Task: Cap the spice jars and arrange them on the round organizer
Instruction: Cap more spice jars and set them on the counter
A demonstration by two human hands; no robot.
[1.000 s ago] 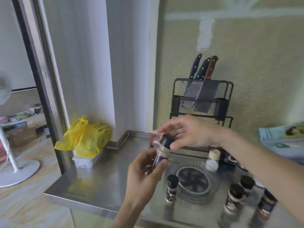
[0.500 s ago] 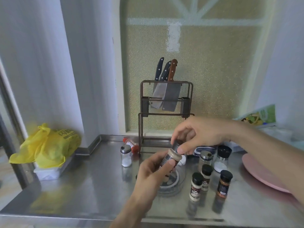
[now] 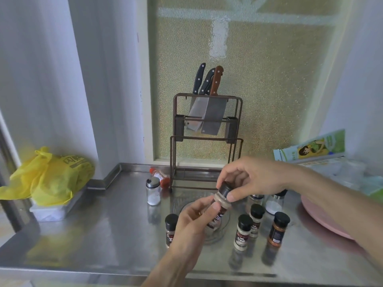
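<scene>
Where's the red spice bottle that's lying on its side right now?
In the head view, the red spice bottle lies toward the back of the steel counter, left of centre, at the knife rack's left foot and just behind the glass shaker.

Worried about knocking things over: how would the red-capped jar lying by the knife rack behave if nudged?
The red-capped jar lies on its side on smooth steel, so it would probably roll. Looks small, likely light. It lies close to the knife rack, which might stop it.

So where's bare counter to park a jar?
Free: the steel stretch between the yellow bag and the glass shaker, plus the front-left edge. Crowded: around the round organizer, with black-capped jars right up to the pink plate.
</scene>
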